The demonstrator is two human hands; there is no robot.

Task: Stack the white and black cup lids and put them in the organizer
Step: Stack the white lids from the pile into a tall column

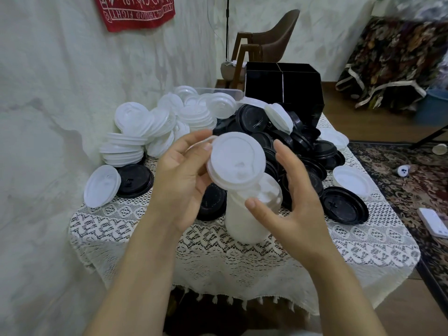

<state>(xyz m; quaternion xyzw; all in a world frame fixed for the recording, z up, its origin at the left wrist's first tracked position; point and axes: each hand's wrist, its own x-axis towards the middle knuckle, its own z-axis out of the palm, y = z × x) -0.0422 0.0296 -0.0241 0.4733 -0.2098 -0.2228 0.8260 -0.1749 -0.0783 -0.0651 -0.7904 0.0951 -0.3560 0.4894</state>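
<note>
My left hand (181, 175) grips a short stack of white lids (236, 161), tilted with the top face toward me. Just below it a tall stack of white lids (247, 214) stands on the lace-covered table (315, 248). My right hand (291, 195) curves around that tall stack, thumb on its upper rim, fingers spread behind it. Loose white lids (145, 127) pile at the back left, black lids (308, 151) at the back right. The black organizer (283, 86), with its dividers, stands at the table's far edge.
A clear plastic bin (225, 90) sits behind the white pile. Single lids lie near the table edges, a white one (101, 185) at left and a black one (344, 204) at right. Beyond are a chair (271, 37), a patterned rug (412, 180) and a wall on the left.
</note>
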